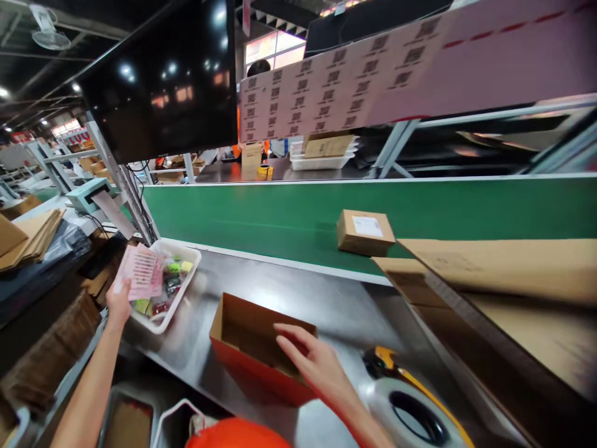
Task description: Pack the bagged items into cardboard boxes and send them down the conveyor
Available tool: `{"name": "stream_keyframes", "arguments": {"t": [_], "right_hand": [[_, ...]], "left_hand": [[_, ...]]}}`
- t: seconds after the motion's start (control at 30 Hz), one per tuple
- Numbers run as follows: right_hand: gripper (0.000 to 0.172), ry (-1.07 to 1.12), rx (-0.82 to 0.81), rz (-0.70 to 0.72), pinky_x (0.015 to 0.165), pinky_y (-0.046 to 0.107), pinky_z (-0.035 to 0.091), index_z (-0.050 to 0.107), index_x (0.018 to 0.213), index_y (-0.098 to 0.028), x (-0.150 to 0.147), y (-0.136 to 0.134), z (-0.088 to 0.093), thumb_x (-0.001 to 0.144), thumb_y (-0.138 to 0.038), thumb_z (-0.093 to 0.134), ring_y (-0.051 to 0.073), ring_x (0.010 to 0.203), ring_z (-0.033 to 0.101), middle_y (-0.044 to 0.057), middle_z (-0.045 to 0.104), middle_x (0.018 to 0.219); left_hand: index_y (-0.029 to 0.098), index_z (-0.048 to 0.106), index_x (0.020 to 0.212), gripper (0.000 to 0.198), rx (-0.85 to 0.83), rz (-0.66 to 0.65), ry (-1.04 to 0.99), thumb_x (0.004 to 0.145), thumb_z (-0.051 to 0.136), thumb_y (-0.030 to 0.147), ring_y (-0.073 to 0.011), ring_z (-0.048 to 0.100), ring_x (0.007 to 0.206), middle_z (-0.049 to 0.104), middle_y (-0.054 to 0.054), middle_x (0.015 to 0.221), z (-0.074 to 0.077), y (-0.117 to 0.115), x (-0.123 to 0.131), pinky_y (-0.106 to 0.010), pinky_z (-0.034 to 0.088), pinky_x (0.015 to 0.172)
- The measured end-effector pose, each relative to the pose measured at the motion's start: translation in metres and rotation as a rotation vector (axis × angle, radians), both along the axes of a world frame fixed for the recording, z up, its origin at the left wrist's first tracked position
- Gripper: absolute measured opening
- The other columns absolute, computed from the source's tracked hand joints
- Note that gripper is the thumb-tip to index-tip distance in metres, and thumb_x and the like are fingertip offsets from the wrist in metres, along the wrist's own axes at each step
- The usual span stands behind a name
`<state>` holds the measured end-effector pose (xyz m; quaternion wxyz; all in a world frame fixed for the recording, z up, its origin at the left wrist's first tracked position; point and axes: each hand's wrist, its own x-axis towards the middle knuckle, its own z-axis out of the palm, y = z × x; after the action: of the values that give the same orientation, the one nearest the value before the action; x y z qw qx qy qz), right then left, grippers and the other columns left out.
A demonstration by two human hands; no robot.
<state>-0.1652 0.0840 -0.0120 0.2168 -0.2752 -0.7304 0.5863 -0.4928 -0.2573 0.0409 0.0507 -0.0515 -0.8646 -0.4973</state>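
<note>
Orange fabric [237, 434] lines bottom center as left hand [119, 303], lower left, grips pink paper [143, 274]; empty right hand [311, 354], loosely spread, hovers above box [254, 373].

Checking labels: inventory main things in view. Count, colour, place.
bench: 1, grey, foreground
box: 1, red and brown, on bench
basket: 1, white, bench left
packets: uncounted, mixed, in basket
paper: uncounted, pink, over basket
tape dispenser: 1, yellow-black, bench right
belt: 1, green, behind bench
parcel: 1, brown, on belt
cardboard: uncounted, brown, right
monitor: 1, black, upper left
board: 1, pink, upper right
left hand: 1, bare, gripping paper
right hand: 1, bare, over box
</note>
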Motion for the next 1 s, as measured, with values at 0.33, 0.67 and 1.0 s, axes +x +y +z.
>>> {"name": "stream_keyframes", "arguments": {"t": [0.33, 0.67, 1.0], "right_hand": [[0.055, 0.296, -0.486, 0.206, 0.11, 0.055, 0.057, 0.074, 0.116, -0.022, 0.006, -0.055, 0.033, 0.077, -0.057, 0.091, 0.033, 0.114, 0.077, 0.014, 0.082, 0.121], [0.061, 0.025, -0.514, 0.159, 0.1, 0.056, 0.063, 0.077, 0.118, -0.025, 0.067, -0.09, 0.01, 0.076, -0.068, 0.086, 0.036, 0.102, 0.079, 0.01, 0.084, 0.11], [0.018, -0.338, 0.74, 0.435, 0.073, 0.029, 0.053, 0.077, 0.096, -0.024, 0.014, 0.021, 0.073, 0.094, -0.021, 0.059, 0.021, 0.081, 0.072, 0.004, 0.079, 0.089]], "left_hand": [[0.034, 0.071, 0.139, 0.1, 0.366, -0.885, -0.827, 0.052, 0.095, 0.075, -0.0467, 0.056, 0.148, 0.072, -0.013, 0.145, -0.035, 0.04, 0.211, -0.062, 0.051, 0.118], [0.031, 0.073, 0.129, 0.067, 0.55, -0.605, -0.857, 0.079, 0.078, 0.075, -0.0398, 0.069, 0.132, 0.076, -0.014, 0.136, -0.085, 0.072, 0.285, -0.057, 0.054, 0.116], [0.017, 0.07, 0.129, 0.042, 0.054, -0.5, 0.074, 0.1, 0.061, 0.047, -0.0361, 0.062, 0.139, 0.069, -0.02, 0.141, -0.076, 0.098, 0.17, -0.056, 0.046, 0.124]]}}
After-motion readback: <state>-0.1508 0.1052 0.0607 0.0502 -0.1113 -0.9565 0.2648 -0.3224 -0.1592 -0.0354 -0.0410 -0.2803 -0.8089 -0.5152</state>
